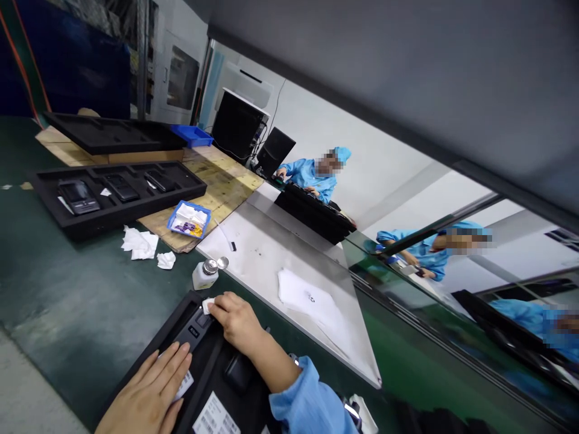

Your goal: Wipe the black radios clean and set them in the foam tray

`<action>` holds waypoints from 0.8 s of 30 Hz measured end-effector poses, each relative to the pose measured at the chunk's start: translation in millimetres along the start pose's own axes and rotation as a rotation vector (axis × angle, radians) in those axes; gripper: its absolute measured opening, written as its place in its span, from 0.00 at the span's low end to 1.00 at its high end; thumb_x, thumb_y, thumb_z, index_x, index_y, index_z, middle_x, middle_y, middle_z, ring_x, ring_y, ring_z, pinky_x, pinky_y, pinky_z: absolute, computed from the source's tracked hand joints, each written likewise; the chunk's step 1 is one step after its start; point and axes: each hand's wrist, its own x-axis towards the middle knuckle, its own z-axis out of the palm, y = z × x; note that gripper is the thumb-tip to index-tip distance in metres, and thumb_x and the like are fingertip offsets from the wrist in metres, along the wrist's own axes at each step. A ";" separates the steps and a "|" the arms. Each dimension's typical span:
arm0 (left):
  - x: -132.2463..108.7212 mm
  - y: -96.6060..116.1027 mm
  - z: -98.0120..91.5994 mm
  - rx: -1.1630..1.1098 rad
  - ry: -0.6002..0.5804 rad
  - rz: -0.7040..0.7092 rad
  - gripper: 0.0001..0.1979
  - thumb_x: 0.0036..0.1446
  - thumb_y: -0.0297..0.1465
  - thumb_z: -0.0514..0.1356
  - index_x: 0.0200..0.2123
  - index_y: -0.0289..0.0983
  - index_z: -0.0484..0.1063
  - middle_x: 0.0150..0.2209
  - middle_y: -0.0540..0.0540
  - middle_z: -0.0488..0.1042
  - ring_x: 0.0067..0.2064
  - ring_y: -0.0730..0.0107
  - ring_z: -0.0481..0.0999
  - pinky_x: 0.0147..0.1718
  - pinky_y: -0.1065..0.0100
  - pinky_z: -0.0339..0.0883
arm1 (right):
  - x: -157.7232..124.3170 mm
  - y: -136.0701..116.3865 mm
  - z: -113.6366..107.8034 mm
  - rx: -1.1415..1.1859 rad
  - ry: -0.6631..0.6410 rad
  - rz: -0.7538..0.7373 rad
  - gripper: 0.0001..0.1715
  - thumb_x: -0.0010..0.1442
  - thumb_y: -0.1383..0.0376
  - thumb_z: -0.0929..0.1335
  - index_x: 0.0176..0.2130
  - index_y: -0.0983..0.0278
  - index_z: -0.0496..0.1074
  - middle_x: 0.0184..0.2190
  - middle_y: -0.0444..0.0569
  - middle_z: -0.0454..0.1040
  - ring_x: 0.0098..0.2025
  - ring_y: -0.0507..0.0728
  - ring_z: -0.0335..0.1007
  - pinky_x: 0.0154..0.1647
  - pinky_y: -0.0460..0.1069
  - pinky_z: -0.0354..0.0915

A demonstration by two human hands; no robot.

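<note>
A dark handheld device (194, 331) with a small printed label lies in the black foam tray (169, 325) in front of me. My left hand (151, 389) rests flat over its near part, fingers stretched out, partly covering a white barcode sticker (183, 386). At the device's far end, my right hand (237, 322) pinches a folded piece of white tissue (208, 305) against the surface. Another black device (239, 367) sits in the tray below my right forearm. Near it is a white barcode label sheet (216, 416). Beyond the tray stands a small white pump bottle (205, 274) with its metal lid raised.
Crumpled tissues (140, 242) lie on the green table left of the bottle. A blue box (189, 219) holds tissues and small packets. A second foam tray (122, 193) carries several devices. White cloths (310, 301) and a brush (226, 235) lie on the white board. Co-workers (312, 175) sit beyond.
</note>
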 end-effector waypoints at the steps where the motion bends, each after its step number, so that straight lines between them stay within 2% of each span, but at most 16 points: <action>1: -0.3 0.0 0.7 -0.010 0.001 -0.006 0.27 0.61 0.39 0.58 0.62 0.39 0.66 0.65 0.47 0.66 0.62 0.62 0.69 0.58 0.65 0.63 | -7.1 1.3 -3.4 -0.008 -0.005 -0.027 0.20 0.65 0.74 0.61 0.52 0.66 0.74 0.42 0.52 0.76 0.42 0.59 0.67 0.49 0.52 0.68; 4: -1.8 0.1 1.8 -0.035 0.006 -0.018 0.27 0.61 0.38 0.57 0.63 0.38 0.66 0.65 0.47 0.66 0.62 0.63 0.69 0.58 0.66 0.63 | -27.5 7.3 -13.4 0.007 -0.018 -0.079 0.20 0.66 0.74 0.59 0.50 0.65 0.74 0.39 0.52 0.76 0.41 0.58 0.68 0.54 0.54 0.67; 7: -2.3 0.4 0.5 -0.030 0.006 -0.007 0.28 0.61 0.39 0.57 0.63 0.38 0.65 0.65 0.46 0.65 0.62 0.62 0.69 0.58 0.65 0.64 | -31.7 13.7 -18.7 0.053 0.009 -0.036 0.20 0.65 0.75 0.60 0.48 0.63 0.75 0.39 0.51 0.76 0.41 0.57 0.69 0.51 0.53 0.68; 11: -0.4 0.4 -2.5 -0.045 0.018 -0.007 0.28 0.62 0.39 0.57 0.64 0.38 0.64 0.65 0.46 0.66 0.62 0.62 0.69 0.59 0.66 0.62 | -3.4 11.3 -10.7 0.068 0.095 0.097 0.21 0.62 0.77 0.62 0.47 0.62 0.77 0.42 0.51 0.76 0.44 0.57 0.69 0.45 0.50 0.68; 15: 2.2 -0.5 -3.8 -0.083 0.032 -0.019 0.28 0.62 0.38 0.57 0.65 0.39 0.63 0.64 0.46 0.67 0.62 0.63 0.70 0.59 0.67 0.62 | 17.5 3.3 0.6 0.037 0.019 0.047 0.17 0.62 0.73 0.65 0.46 0.60 0.77 0.38 0.49 0.76 0.41 0.57 0.68 0.54 0.54 0.66; 17: 1.9 -0.5 -4.0 -0.084 0.025 -0.017 0.29 0.62 0.37 0.57 0.65 0.38 0.63 0.65 0.46 0.67 0.62 0.63 0.70 0.59 0.66 0.62 | 9.8 2.0 -0.3 0.024 0.023 0.036 0.16 0.63 0.72 0.64 0.47 0.61 0.76 0.38 0.49 0.76 0.41 0.57 0.68 0.59 0.56 0.63; 21: -1.2 1.6 -3.7 -0.061 -0.011 -0.029 0.29 0.61 0.37 0.58 0.65 0.38 0.62 0.66 0.46 0.64 0.63 0.62 0.68 0.60 0.64 0.62 | -25.0 -2.1 -14.4 0.014 0.027 0.038 0.18 0.63 0.74 0.63 0.46 0.61 0.76 0.37 0.48 0.76 0.39 0.57 0.68 0.64 0.60 0.58; 24: -3.1 4.8 -2.8 -0.095 -0.022 -0.061 0.29 0.61 0.35 0.57 0.66 0.39 0.62 0.66 0.46 0.64 0.64 0.62 0.67 0.60 0.64 0.61 | -36.3 -19.1 -20.6 0.005 0.102 0.170 0.21 0.62 0.76 0.62 0.47 0.59 0.76 0.39 0.49 0.76 0.40 0.57 0.69 0.64 0.62 0.57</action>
